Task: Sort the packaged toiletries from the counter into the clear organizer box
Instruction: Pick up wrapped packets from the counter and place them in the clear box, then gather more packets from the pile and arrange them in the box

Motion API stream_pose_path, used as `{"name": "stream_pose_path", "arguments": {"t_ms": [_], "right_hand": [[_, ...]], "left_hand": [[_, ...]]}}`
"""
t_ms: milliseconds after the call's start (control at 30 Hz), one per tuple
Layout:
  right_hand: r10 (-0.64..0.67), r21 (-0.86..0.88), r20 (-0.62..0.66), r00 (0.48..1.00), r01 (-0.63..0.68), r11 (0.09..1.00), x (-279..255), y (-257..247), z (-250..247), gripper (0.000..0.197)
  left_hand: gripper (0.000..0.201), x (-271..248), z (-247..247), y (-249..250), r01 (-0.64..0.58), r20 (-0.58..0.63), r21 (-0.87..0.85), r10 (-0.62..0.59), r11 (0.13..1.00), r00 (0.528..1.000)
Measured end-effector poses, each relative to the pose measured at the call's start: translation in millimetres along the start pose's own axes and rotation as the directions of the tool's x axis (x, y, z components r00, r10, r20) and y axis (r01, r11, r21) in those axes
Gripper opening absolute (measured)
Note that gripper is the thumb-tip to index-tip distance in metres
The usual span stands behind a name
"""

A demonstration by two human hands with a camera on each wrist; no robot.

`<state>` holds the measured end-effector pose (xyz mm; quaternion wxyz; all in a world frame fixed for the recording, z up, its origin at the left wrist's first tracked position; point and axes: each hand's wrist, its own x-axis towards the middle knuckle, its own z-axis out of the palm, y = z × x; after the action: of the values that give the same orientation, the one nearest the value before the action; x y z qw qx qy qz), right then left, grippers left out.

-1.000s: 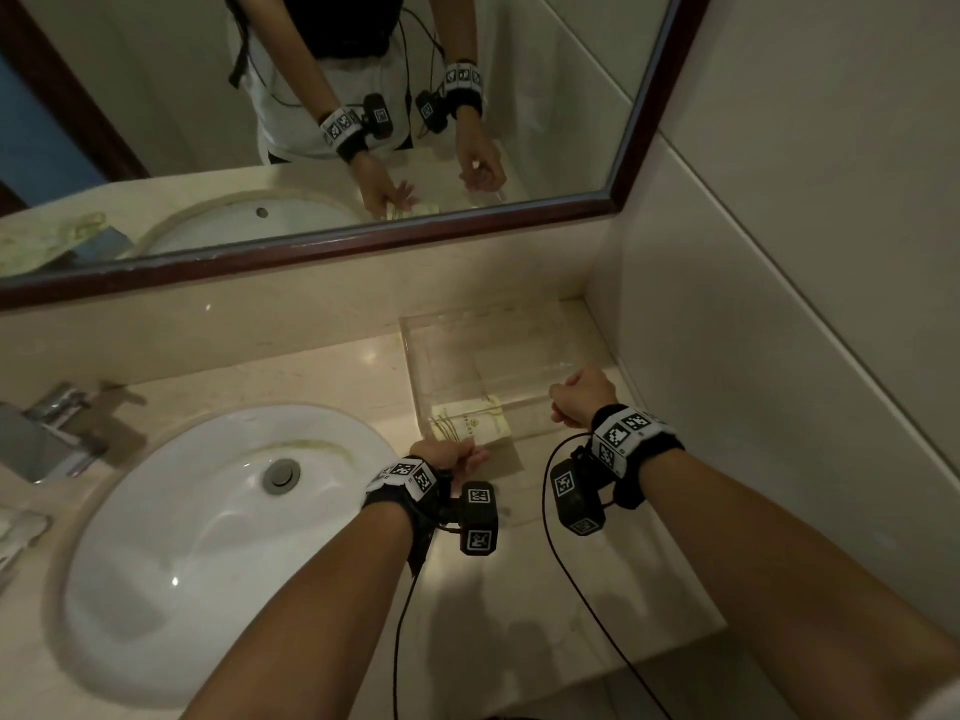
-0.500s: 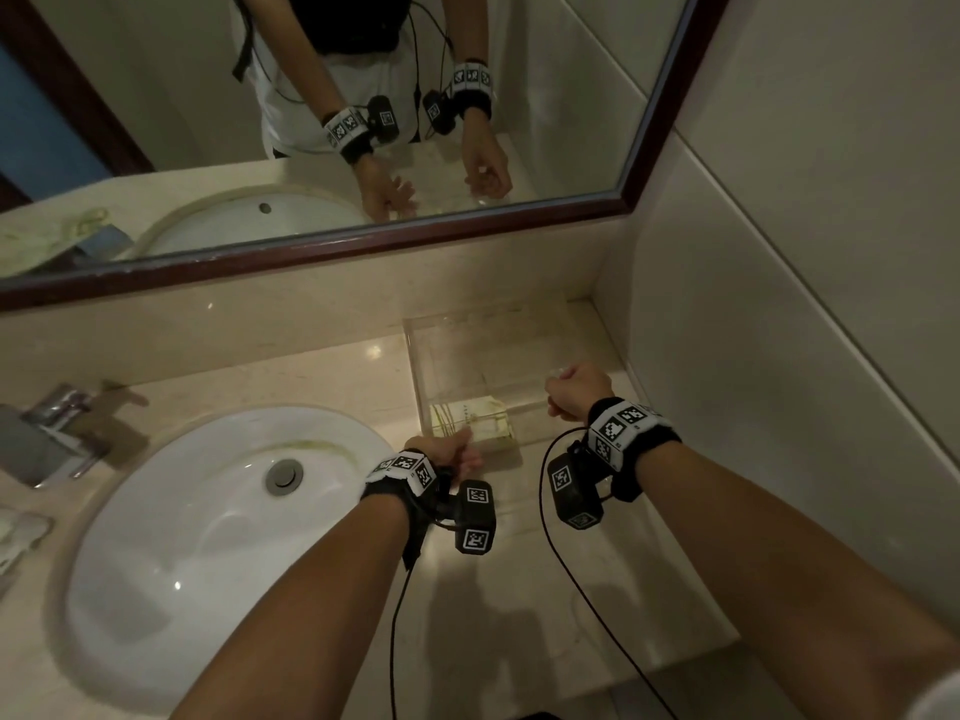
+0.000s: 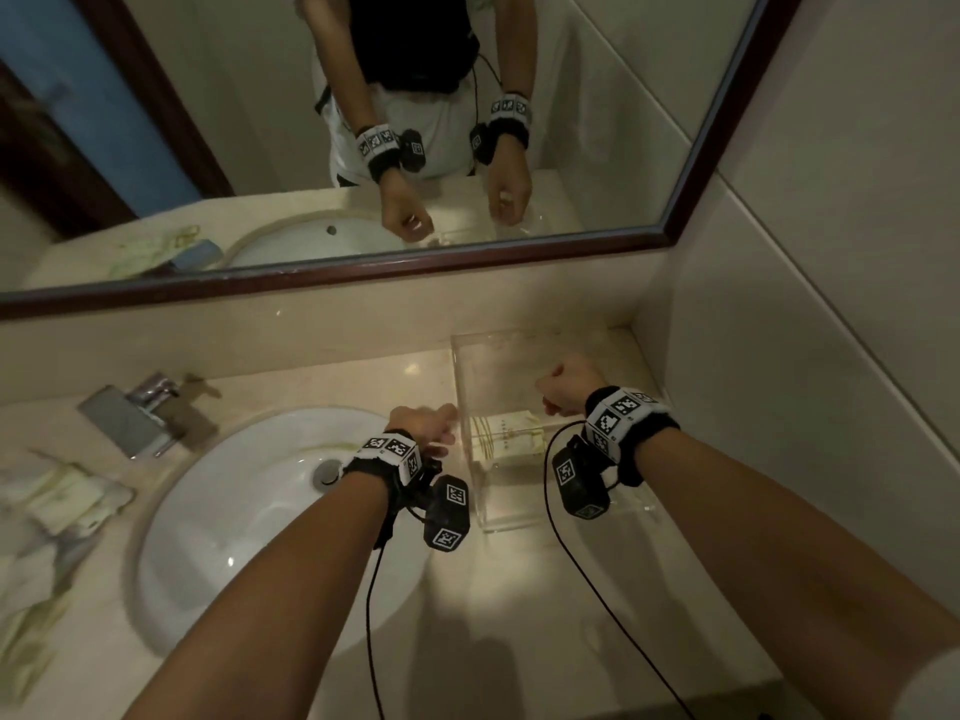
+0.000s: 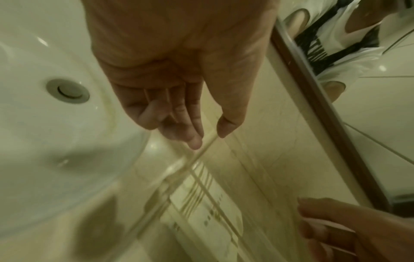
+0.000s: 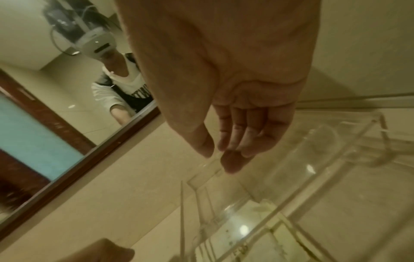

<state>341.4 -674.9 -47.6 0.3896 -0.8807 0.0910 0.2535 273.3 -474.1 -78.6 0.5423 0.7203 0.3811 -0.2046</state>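
**Clear acrylic box holding one cream packet**

Clear, hard-edged and rectangular, the organizer box [image 3: 519,356] is sitting right of frame centre, with a flat cream packet [image 3: 511,439] striped in gold lying in its near end. I am seeing my left hand [image 3: 423,426] hanging loose and empty by the box's left wall, my right hand [image 3: 569,384] loosely curled, empty, above it. Both have lifted slightly since earlier frames.

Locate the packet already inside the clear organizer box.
Head view: the striped packet lies in the clear organizer box right of the sink, between the left hand and right hand.
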Motion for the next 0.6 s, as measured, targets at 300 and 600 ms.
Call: {"name": "stream_pose_path", "arguments": {"t_ms": [300,600], "right_hand": [[-0.144,-0.238,0.177,0.974,0.184,0.954,-24.1,-67.2,31.0,0.023],[-0.275,-0.442,0.251,0.928,0.363,0.820,-51.8,-140.4,83.8,0.026]], "left_hand": [[0.035,-13.9,-76.3,1.2,-0.154,-0.175,0.040,0.158,0.987,0.972],[0.026,-18.1,-165.9,-20.4,-0.188,-0.317,0.167,0.233,0.968,0.919]]}}
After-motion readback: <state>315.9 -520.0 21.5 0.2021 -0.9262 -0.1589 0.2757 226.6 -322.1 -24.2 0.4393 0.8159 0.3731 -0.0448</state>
